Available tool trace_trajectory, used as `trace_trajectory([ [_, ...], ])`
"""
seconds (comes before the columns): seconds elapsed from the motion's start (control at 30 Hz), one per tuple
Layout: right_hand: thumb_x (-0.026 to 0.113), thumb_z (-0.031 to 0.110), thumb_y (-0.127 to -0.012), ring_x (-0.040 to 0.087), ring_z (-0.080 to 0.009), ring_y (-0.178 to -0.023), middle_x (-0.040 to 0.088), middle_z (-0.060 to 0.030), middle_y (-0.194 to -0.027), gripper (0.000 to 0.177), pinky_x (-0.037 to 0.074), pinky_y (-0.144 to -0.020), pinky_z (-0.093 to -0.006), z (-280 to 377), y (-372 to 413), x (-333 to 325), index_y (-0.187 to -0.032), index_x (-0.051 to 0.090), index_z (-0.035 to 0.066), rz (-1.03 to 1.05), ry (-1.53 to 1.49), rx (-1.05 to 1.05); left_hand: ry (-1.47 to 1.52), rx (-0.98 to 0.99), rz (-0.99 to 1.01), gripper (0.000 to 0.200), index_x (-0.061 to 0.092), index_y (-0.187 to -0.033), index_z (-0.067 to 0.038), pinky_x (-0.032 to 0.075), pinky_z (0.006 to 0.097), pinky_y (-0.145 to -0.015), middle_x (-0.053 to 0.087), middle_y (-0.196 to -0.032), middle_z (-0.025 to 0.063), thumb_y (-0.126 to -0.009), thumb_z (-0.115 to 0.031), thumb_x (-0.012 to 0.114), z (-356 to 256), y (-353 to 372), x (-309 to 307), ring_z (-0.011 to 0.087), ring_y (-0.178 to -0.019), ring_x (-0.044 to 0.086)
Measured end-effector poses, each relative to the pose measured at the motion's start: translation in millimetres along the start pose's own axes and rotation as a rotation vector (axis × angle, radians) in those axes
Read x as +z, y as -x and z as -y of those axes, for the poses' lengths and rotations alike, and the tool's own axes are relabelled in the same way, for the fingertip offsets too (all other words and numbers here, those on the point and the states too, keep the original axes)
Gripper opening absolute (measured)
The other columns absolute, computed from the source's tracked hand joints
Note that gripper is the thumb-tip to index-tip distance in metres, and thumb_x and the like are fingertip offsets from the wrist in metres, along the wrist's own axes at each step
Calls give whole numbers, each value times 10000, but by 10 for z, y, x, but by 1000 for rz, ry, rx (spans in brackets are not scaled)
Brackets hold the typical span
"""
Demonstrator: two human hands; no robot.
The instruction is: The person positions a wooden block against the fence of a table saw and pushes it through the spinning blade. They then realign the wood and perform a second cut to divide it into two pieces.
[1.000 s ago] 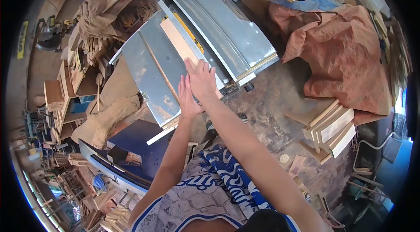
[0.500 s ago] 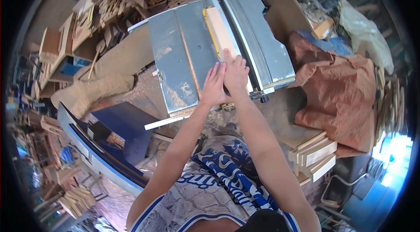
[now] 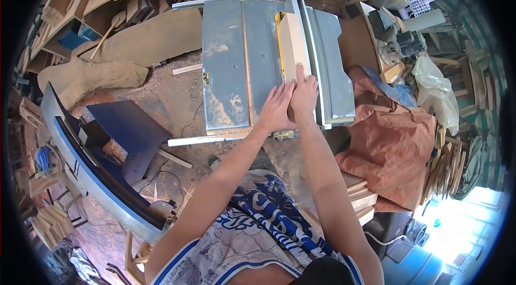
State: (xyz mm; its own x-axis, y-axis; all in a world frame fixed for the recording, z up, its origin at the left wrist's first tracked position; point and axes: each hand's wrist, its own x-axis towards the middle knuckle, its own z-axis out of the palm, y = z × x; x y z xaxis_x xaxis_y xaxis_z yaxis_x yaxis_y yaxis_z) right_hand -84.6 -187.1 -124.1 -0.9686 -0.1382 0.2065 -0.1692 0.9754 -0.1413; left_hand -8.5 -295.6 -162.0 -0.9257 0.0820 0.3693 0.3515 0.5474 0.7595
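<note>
A pale wooden block (image 3: 293, 43) lies lengthwise on the grey saw table (image 3: 226, 43), between a yellow-edged slot insert (image 3: 280, 43) on its left and the long metal fence (image 3: 312, 54) on its right. My right hand (image 3: 304, 93) grips the near end of the block, with a finger stretched along its top. Beside it, my left hand (image 3: 277, 106) presses against the block's near left side, its fingers extended and close together. The block's near end is partly hidden by both hands.
An orange-brown sheet (image 3: 387, 145) drapes at the right, near stacked boards (image 3: 361, 199). A dark blue panel (image 3: 129, 132) and a curved metal-edged piece (image 3: 97, 177) stand at the lower left. A white strip (image 3: 207, 139) runs along the table's near edge.
The camera view has turned and shifted, so the table appears more upright and further right. Both hands remain at the block's near end.
</note>
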Motion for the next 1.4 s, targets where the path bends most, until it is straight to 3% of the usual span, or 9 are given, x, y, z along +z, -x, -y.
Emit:
trace_trajectory([
  [0.2, 718, 260, -971, 601, -393, -1063, 553, -183, -1126, 647, 544, -851, -511, -63, -164, 48, -1586, 518, 277, -4, -39, -39, 20, 48, -86, 1456, 227, -1675, -11, 269, 598, -1289, 398, -1679, 226, -543, -516, 992, 27, -21, -3, 457, -1541, 390],
  [0.6, 748, 269, -930, 628, -376, -1002, 550, -175, -1075, 657, 578, -778, -486, 0, -282, 138, -1551, 533, 280, -78, 6, -67, -4, -120, 120, 1487, 160, -1694, -27, 202, 565, -1328, 335, -1714, 214, -569, -593, 949, -7, -174, -208, 441, -1602, 269],
  [0.77, 751, 244, -908, 628, -372, -966, 540, -177, -1054, 674, 583, -759, -468, 11, -331, 172, -1545, 533, 268, -132, 11, -111, -166, -62, 89, 1401, 287, -1670, -28, 126, 637, -1314, 320, -1714, 253, -620, -719, 906, 104, -145, -390, 477, -1608, 232],
  [0.9, 748, 218, -899, 624, -371, -961, 531, -181, -1041, 685, 584, -746, -461, 69, -387, 151, -1546, 531, 267, -91, 80, -59, -476, -624, -452, 920, 512, -1548, -71, 171, 656, -1282, 363, -1692, 266, -882, -667, 730, 1141, 44, -954, 497, -1580, 272],
  [0.97, 749, 215, -897, 623, -371, -963, 530, -181, -1039, 689, 584, -743, -459, 96, -389, 145, -1547, 529, 270, -78, 73, -59, -536, -870, -569, 685, 589, -1463, -99, 328, 618, -1217, 537, -1542, 310, -986, -587, 638, 1885, 345, -1077, 506, -1468, 457],
  [1.0, 748, 214, -903, 622, -371, -967, 530, -179, -1039, 686, 584, -748, -462, 109, -398, 137, -1550, 525, 275, -77, 79, -53, -536, -874, -573, 685, 589, -1463, -99, 328, 618, -1217, 537, -1542, 310, -986, -587, 638, 1807, 341, -1155, 506, -1468, 457],
  [1.07, 747, 213, -910, 621, -371, -972, 530, -177, -1040, 684, 584, -753, -465, 109, -409, 148, -1552, 521, 280, -74, 84, -49, -30, -1143, -318, 618, 604, -1434, -101, 470, 580, -1086, 697, -1300, 318, -1021, -561, 589, 1532, 324, -1394, 508, -1265, 633],
  [1.17, 740, 208, -922, 621, -374, -986, 531, -178, -1044, 677, 584, -768, -473, 109, -434, 171, -1555, 513, 290, -65, 73, -34, -126, -1120, -351, 595, 632, -1399, -104, 525, 575, -987, 756, -1128, 295, -1033, -568, 563, 1651, 362, -1336, 509, -1122, 697],
  [1.4, 735, 203, -930, 623, -380, -1003, 533, -183, -1050, 677, 578, -784, -485, 144, -491, 157, -1561, 505, 294, -31, 64, -22, -61, -1126, -383, 507, 693, -1328, -131, 511, 584, -1004, 752, -1169, 276, -1050, -531, 550, 1591, 355, -1399, 496, -1158, 688],
])
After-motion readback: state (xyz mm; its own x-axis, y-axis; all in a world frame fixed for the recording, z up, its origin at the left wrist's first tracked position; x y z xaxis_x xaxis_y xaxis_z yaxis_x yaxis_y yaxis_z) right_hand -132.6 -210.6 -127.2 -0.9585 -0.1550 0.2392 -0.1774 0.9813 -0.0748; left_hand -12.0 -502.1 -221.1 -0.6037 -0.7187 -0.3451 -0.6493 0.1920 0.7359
